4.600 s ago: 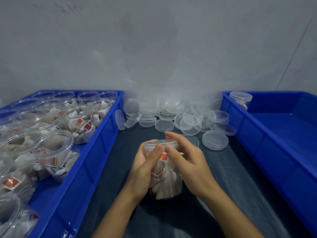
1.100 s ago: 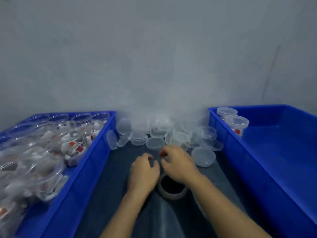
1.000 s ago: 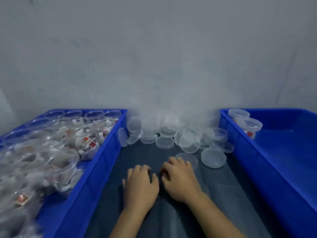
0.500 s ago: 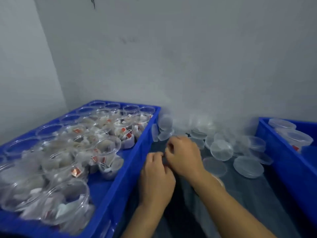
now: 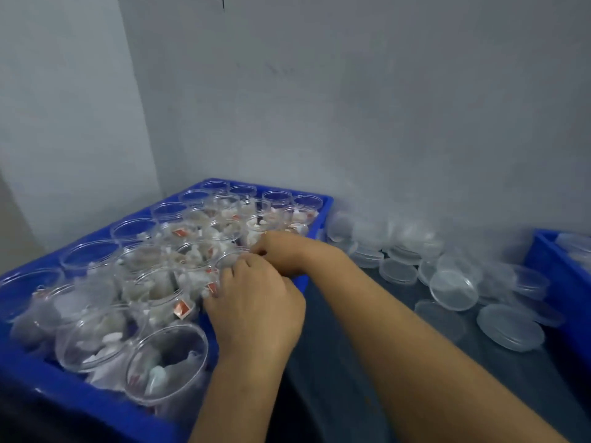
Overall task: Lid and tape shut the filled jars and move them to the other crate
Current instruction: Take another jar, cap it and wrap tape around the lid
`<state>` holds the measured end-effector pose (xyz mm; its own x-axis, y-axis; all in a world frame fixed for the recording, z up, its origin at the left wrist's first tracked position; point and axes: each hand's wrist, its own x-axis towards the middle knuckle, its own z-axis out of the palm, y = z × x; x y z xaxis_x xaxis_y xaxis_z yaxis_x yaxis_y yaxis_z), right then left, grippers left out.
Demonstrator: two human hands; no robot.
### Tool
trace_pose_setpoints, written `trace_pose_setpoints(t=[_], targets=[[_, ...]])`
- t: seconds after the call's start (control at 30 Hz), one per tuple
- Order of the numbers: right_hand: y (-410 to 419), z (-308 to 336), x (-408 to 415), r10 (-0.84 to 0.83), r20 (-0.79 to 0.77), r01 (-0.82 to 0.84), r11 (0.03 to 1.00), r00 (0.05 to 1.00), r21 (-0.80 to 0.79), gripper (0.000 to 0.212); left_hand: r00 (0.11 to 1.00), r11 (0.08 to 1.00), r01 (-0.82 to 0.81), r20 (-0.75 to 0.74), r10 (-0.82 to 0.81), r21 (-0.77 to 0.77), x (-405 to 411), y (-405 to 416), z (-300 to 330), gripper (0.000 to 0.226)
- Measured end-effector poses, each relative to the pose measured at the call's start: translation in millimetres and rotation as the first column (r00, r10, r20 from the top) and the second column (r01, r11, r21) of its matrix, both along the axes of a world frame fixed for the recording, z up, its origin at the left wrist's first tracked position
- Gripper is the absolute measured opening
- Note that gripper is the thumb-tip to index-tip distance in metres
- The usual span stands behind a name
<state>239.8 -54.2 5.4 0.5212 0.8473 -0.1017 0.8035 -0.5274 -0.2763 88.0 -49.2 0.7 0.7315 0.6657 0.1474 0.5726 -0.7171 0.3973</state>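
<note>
Both hands have their fingers curled at one open jar (image 5: 228,262) near the inner wall of the left crate (image 5: 315,225); whether the left hand (image 5: 256,302) or the right hand (image 5: 284,254) actually clasps it, I cannot tell. That jar lies just ahead of the fingertips, seemingly upright (mouth up), so I judge the lift goes straight up, then right toward the loose lids (image 5: 454,290).

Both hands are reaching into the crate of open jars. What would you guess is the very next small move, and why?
Probably lifting one open jar out of the left crate onto the dark table. Both the left hand and right hand are on it, it has no lid, and the loose lids lie on the table.
</note>
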Motion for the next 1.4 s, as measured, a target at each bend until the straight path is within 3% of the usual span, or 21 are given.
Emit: trace_pose_setpoints(t=[0.2, 0.3, 0.37, 0.43, 0.53, 0.6, 0.7, 0.97, 1.1, 1.2, 1.3, 1.4], targets=[[1, -7, 0, -0.165, 0.139, 0.154, 0.984, 0.976, 0.086, 0.038, 0.997, 0.998, 0.052, 0.060, -0.050, -0.021, 2, -6, -2, 0.034], [-12, 0, -7, -0.250, 0.189, 0.188, 0.936, 0.950, 0.297, 0.047, 0.990, 0.997, 0.072, 0.128, -0.067, -0.039, 4, -7, -5, 0.028], [-25, 11, -10, -0.328, 0.272, 0.190, 0.882, 0.905, 0.431, 0.047, 0.961, 0.993, 0.105, 0.262, -0.089, -0.046, 8, -7, -8, 0.032], [-38, 27, -11, -0.399, 0.310, 0.186, 0.821, 0.863, 0.539, 0.050, 0.866, 0.986, 0.168, 0.480, -0.137, -0.022, 13, -10, -8, 0.047], [-60, 59, -10, -0.481, 0.350, 0.135, 0.721, 0.804, 0.680, 0.055, 0.624, 0.963, 0.244, 0.741, -0.248, 0.116, 23, -21, -5, 0.068], [-79, 75, -10, -0.518, 0.390, 0.084, 0.675, 0.762, 0.733, 0.057, 0.521, 0.944, 0.276, 0.798, -0.303, 0.179, 36, -28, -4, 0.079], [-111, 77, -8, -0.571, 0.451, 0.090, 0.682, 0.686, 0.726, 0.057, 0.458, 0.914, 0.353, 0.814, -0.357, 0.202, 56, -41, -10, 0.078], [-187, -22, 7, -0.732, 0.283, 0.434, 0.620, 0.619, 0.654, 0.057, 0.483, 0.787, 0.605, 0.729, -0.484, 0.122, 101, -76, -88, 0.066], [-197, -54, 7, -0.707, 0.204, 0.498, 0.644, 0.677, 0.580, 0.047, 0.456, 0.762, 0.647, 0.778, -0.432, 0.044, 116, -74, -124, 0.053], [-210, -64, 6, -0.676, 0.130, 0.506, 0.651, 0.725, 0.565, 0.031, 0.436, 0.745, 0.666, 0.798, -0.415, 0.023, 123, -75, -139, 0.058], [-230, -77, 3, -0.687, -0.043, 0.547, 0.536, 0.725, 0.643, 0.036, 0.428, 0.723, 0.691, 0.813, -0.395, -0.013, 127, -77, -145, 0.078], [-246, -94, 1, -0.804, -0.067, 0.637, 0.414, 0.591, 0.651, 0.022, 0.487, 0.700, 0.706, 0.795, -0.363, -0.113, 130, -78, -148, 0.086]])
